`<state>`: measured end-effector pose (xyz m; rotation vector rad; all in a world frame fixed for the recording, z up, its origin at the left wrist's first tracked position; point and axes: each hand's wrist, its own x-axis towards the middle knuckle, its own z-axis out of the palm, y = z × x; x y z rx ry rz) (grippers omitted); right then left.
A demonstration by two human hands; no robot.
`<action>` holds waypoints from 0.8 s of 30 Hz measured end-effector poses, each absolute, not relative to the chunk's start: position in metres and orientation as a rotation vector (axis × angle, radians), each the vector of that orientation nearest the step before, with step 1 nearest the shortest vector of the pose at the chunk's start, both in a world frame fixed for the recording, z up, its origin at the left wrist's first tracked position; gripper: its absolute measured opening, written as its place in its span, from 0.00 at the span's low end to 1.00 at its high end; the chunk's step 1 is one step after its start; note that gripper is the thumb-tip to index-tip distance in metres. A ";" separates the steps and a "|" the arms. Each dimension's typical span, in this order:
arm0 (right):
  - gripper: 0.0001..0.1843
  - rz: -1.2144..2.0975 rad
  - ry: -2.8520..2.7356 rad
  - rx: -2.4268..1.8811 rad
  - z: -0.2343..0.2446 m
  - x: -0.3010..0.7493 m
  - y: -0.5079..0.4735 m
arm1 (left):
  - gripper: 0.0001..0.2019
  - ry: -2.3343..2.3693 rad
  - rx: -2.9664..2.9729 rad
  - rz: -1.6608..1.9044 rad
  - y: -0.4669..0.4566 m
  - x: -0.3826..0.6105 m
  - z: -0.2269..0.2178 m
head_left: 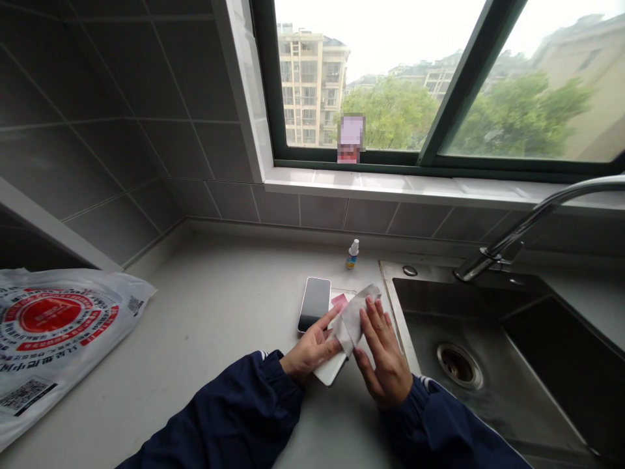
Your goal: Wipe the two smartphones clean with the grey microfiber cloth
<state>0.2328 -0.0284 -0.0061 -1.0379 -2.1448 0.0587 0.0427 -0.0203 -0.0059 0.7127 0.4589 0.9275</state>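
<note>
Left hand (309,352) grips, right hand (385,357) lies spread

Over the smooth pale-grey countertop (229,293), the left hand holds a flat, white, round-cornered slab (330,370); the right fingers rest, unclenched, on thin white tissue (350,330) covering its upper part. Wiping well likely needs flat tissue, even pressure.

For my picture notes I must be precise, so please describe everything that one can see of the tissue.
The tissue is a thin, whitish, matte sheet, perhaps paper or soft cloth, creased and folded, with what looks like a fine dotted line near its lower edge. It lies at a slant over part of a white slab, above the counter. The left grip touches its left side; the right grip rests extended fingers on its right side. Its underside is hidden.
</note>
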 end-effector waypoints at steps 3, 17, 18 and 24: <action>0.33 0.197 -2.171 -0.968 -0.011 0.234 -0.027 | 0.45 0.461 0.752 0.926 -0.019 0.043 0.001; 0.28 0.146 -2.314 -0.842 -0.004 0.245 -0.019 | 0.34 0.410 0.482 0.902 -0.025 0.044 -0.009; 0.28 0.153 -2.332 -0.839 -0.005 0.245 -0.018 | 0.32 0.392 0.459 0.871 -0.026 0.043 -0.009; 0.31 0.146 -2.517 -0.741 -0.002 0.238 -0.026 | 0.35 0.317 0.407 0.727 -0.022 0.042 -0.014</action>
